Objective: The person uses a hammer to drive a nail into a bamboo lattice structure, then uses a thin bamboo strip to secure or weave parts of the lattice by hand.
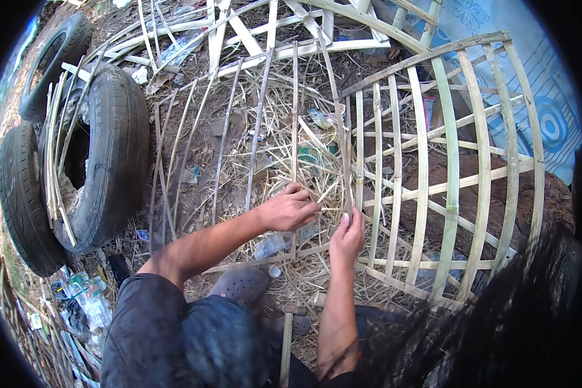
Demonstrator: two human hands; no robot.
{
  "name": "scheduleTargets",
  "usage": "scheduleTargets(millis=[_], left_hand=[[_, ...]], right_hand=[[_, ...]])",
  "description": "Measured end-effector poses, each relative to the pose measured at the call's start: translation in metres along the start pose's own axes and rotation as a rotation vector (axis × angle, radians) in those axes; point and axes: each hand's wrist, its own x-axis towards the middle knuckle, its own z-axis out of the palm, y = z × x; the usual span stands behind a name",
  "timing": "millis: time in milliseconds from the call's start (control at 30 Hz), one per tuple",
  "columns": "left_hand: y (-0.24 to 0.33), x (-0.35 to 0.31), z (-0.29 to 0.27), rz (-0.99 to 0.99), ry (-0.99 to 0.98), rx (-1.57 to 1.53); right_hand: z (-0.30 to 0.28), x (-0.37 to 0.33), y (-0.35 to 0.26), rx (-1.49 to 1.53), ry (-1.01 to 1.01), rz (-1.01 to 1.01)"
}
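Note:
A bamboo lattice frame (pixel 452 194) of pale slats stands on the right, and a row of thinner upright bamboo strips (pixel 258 123) continues to its left. My left hand (pixel 290 208) is closed beside one of these strips, its fingertips pinched toward the right hand. A short pale sliver shows between the two hands; whether the left fingers grip it is unclear. My right hand (pixel 347 240) is closed on an upright bamboo strip (pixel 341 139) at the lattice's left edge, thumb pointing up. Below the hands lies a wooden-handled tool (pixel 287 343), its head at the top.
Old tires (pixel 119 142) stand at the left, with loose bamboo strips (pixel 57 149) leaning on them. Shavings and litter cover the ground. A log (pixel 549 200) lies behind the lattice near a blue patterned sheet (pixel 549 97). A grey clog (pixel 241 284) is below my left forearm.

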Motion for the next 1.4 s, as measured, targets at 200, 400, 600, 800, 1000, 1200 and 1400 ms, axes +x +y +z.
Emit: scheduleTargets(millis=[200, 400, 600, 800, 1000, 1200, 1400], left_hand=[[0.002, 0.004, -0.003, -0.018, -0.054, -0.005], [0.000, 0.003, -0.002, 0.036, 0.017, -0.032], [0.000, 0.000, -0.013, 0.095, 0.076, -0.140], [0.001, -0.007, -0.023, 0.122, 0.108, -0.173], [0.003, -0.005, -0.029, 0.130, 0.132, -0.168], [0.008, 0.001, -0.030, 0.092, 0.145, -0.186], [0.014, 0.014, -0.030, 0.081, 0.173, -0.227]], right_hand=[[0.001, -0.001, 0.011, 0.012, -0.053, 0.027], [0.002, -0.002, 0.011, 0.032, -0.092, 0.045], [0.003, -0.005, 0.005, 0.085, -0.102, 0.017], [0.001, -0.009, 0.002, 0.096, -0.027, 0.020], [0.002, -0.015, 0.012, 0.139, -0.013, 0.049], [0.003, -0.011, 0.027, 0.184, -0.104, 0.173], [0.003, 0.000, 0.034, 0.527, -0.293, 0.282]])
